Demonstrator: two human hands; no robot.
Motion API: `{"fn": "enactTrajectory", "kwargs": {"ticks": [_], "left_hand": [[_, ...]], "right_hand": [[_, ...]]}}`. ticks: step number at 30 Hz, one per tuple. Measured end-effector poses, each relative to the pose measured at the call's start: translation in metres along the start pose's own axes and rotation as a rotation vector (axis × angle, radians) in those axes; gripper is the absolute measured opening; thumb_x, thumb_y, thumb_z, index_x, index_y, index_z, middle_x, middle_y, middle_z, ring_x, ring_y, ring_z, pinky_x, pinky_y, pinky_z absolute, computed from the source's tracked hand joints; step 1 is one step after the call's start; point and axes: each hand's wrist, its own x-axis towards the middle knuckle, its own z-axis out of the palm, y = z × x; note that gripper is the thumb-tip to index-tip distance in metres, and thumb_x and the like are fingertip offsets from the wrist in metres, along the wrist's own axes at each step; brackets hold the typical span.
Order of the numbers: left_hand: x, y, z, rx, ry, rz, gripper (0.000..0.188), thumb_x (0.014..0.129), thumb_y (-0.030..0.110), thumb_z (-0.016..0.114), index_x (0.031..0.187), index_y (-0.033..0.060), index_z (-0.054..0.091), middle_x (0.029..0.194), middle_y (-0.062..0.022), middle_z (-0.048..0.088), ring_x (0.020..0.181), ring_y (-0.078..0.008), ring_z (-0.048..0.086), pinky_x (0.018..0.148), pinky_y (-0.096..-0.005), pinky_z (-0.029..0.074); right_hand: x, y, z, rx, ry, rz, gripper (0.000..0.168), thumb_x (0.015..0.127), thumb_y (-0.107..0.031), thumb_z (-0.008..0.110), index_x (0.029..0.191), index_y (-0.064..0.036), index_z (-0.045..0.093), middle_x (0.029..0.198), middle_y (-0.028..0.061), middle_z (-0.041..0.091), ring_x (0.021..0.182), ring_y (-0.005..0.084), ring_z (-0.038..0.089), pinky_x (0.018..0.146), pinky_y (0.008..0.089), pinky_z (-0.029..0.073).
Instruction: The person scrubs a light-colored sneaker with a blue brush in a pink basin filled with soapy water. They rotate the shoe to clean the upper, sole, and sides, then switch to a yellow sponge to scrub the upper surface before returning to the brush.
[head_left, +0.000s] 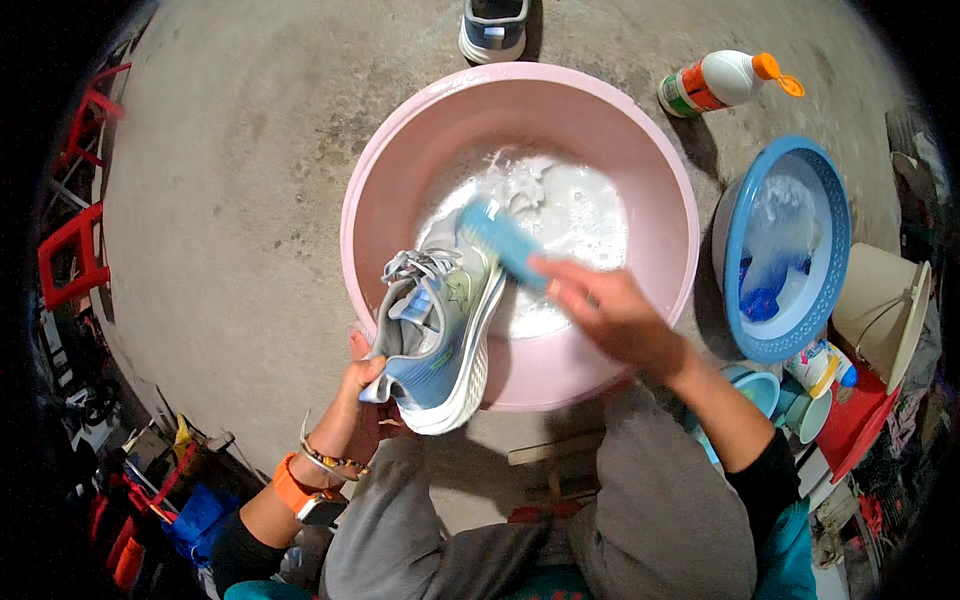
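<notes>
My left hand (369, 390) grips a blue and grey running shoe (442, 322) by its heel, with the thumb at the collar. The shoe tilts over the near left rim of a pink plastic basin (517, 375), its toe pointing inward and its white sole facing right. In my right hand (611, 307) is a light-blue scrub brush (506, 244), blurred by motion, its head at the side of the shoe's toe. Below them, foamy water (581, 217) covers the basin's bottom. The laces are still in the shoe. The brush's bristles are mostly hidden.
Beyond the basin stands another shoe (493, 34). A white bottle with its orange cap flipped up (720, 81) stands far right. Right of the basin are a blue tub (739, 247) with suds and blue items, a beige bucket (874, 307) and small bowls (757, 390). Red stools (71, 255) line the left.
</notes>
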Motion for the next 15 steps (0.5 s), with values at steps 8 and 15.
{"fn": "enactTrajectory", "kwargs": {"ticks": [8, 15], "left_hand": [[0.036, -0.009, 0.017, 0.128, 0.084, 0.091, 0.045, 0.077, 0.043, 0.062, 0.1, 0.0076, 0.045, 0.079, -0.003, 0.05, 0.059, -0.0101, 0.046, 0.049, -0.024, 0.035], [0.03, -0.009, 0.014, 0.166, 0.169, 0.139, 0.04, 0.076, 0.038, 0.064, 0.095, 0.0061, 0.049, 0.081, -0.0028, 0.052, 0.071, -0.0115, 0.05, 0.062, -0.0234, 0.041]], "right_hand": [[0.046, 0.055, 0.011, -0.652, -0.191, -0.041, 0.028, 0.088, -0.02, 0.053, 0.115, -0.02, 0.06, 0.063, 0.017, 0.06, 0.059, 0.0355, 0.061, 0.053, 0.0469, 0.048], [0.031, 0.044, 0.018, -0.131, -0.106, 0.037, 0.027, 0.089, -0.025, 0.054, 0.114, -0.019, 0.063, 0.08, 0.018, 0.065, 0.069, 0.0384, 0.062, 0.063, 0.0452, 0.052]]}}
